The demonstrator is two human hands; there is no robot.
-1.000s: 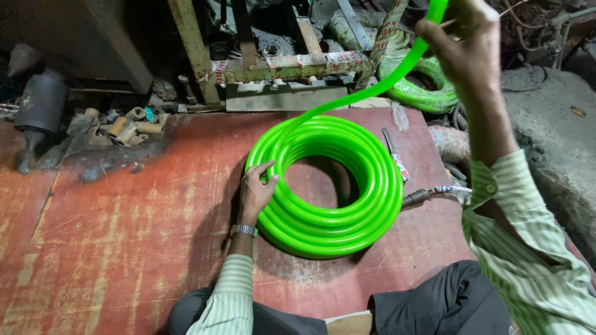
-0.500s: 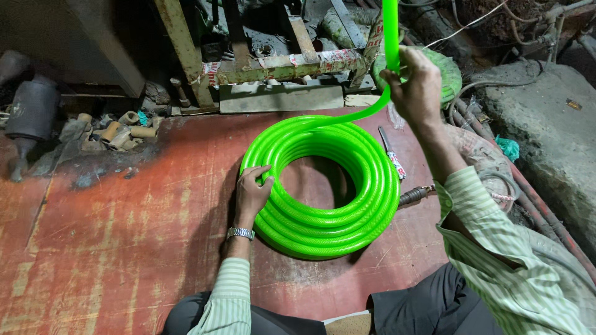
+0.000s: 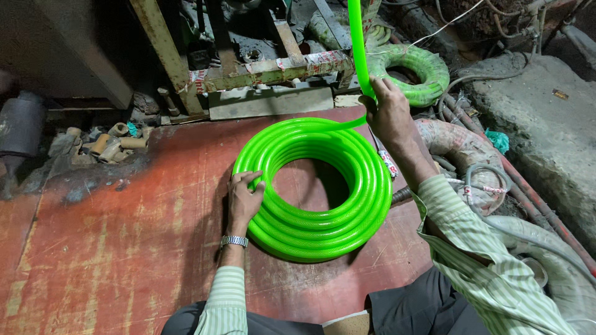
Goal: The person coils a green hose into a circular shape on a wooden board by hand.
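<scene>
A coil of bright green hose (image 3: 313,189) lies flat on a worn red board (image 3: 124,248), toward the board's right edge and nearer its far edge than its near one, with its turns stacked in a thick ring around an open middle. The left hand (image 3: 244,197) rests on the ring's left side, palm down, fingers bent over the outer turns and pressing on them; a metal wristwatch (image 3: 234,241) sits on that wrist above a striped sleeve. From the far side of the coil 1 free length of the hose (image 3: 356,43) rises steeply out of the top of the view. The right hand (image 3: 388,111) is raised above the board's far right corner, forearm angled up from the striped sleeve, fingers closed around this rising length. Beyond the far edge stands a dirty metal frame (image 3: 273,71), and a second, duller green coil (image 3: 413,71) lies behind the right hand. Off the right edge lie thick grey and reddish pipes (image 3: 459,146). Small metal fittings (image 3: 102,142) are heaped past the far left corner.
</scene>
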